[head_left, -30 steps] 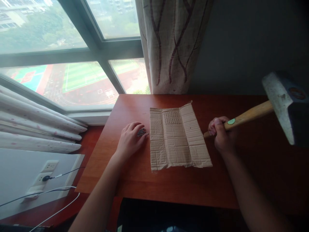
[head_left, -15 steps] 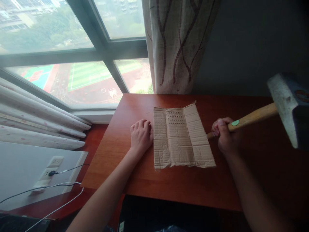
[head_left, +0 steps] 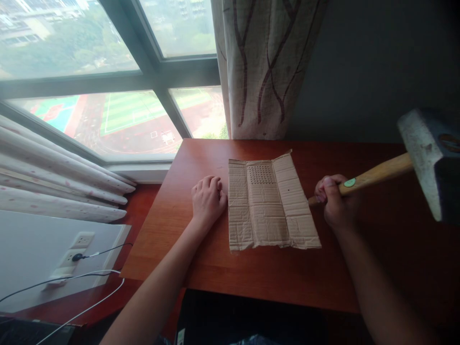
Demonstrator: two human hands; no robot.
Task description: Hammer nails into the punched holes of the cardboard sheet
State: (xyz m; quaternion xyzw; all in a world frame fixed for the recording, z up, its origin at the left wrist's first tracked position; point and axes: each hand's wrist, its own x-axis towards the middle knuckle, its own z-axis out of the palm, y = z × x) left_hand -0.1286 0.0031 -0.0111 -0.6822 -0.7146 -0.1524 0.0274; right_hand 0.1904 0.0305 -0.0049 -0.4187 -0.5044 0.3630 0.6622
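My right hand (head_left: pixel 337 201) is wrapped round the wooden handle of a hammer (head_left: pixel 379 173). Its big, dark-and-pale metal head is raised at the far right, and the handle's end comes close to the cardboard's right edge. A creased piece of brown cardboard (head_left: pixel 268 211) lies on the table, with a grid of small holes in its upper middle and a single hole in the right panel. Just left of the cardboard, my left hand (head_left: pixel 208 200) rests on the table, fingers curled together. Small dark bits show between its thumb and fingers, too small to name.
The reddish wooden table (head_left: pixel 168 225) stands against a window (head_left: pixel 132 115) and a patterned curtain (head_left: pixel 264 72). At the lower left is a wall socket (head_left: pixel 72 258) with a black plug and loose cables. Another curtain (head_left: pixel 53 167) hangs at the left.
My left hand has shifted slightly left, a little further from the cardboard, and its thumb shows more. The right hand and the hammer have stayed nearly still.
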